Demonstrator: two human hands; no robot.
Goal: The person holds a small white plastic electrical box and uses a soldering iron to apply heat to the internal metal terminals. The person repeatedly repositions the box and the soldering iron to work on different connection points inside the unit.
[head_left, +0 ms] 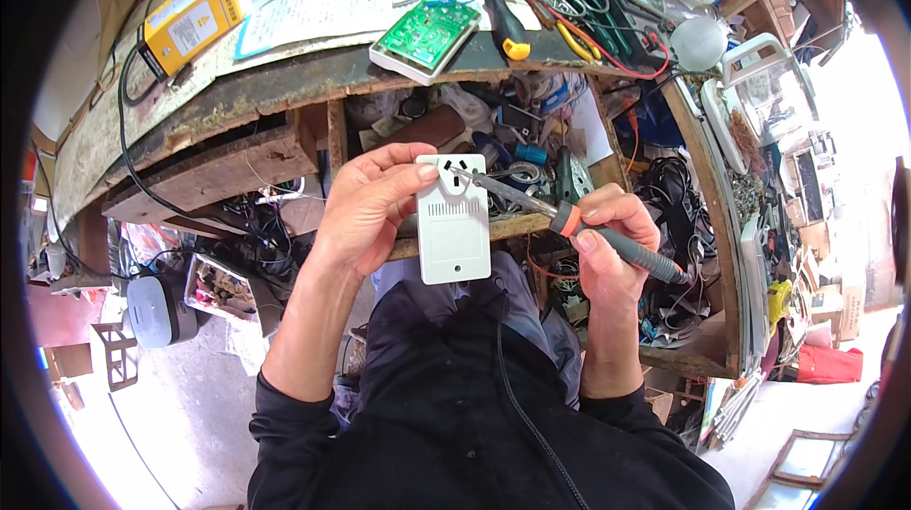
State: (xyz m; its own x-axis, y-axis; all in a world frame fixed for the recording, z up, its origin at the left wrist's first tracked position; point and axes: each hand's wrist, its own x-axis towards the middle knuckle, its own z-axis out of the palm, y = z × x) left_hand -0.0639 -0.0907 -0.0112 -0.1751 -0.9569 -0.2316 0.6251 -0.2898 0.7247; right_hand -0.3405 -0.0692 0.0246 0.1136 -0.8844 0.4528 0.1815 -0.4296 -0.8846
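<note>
My left hand (365, 202) pinches the upper left edge of a white plastic casing (454, 244), which has three socket slots near its top, a row of vents and a small hole near the bottom. A soldering iron (617, 242) with an orange and dark grey handle is gripped in my right hand (610, 240). Its thin tip reaches the slot area of the casing; whether it touches the plastic I cannot tell. Beyond them, at the bench edge, a green circuit board (429, 31) lies in a white shell (387, 58).
Along the worn wooden bench (275, 92) lie a yellow box (190, 21), a black-and-yellow screwdriver (508, 26) and tangled tools and leads. Below is an open drawer (446, 121) crammed with parts. A black cable (128, 145) hangs at the left.
</note>
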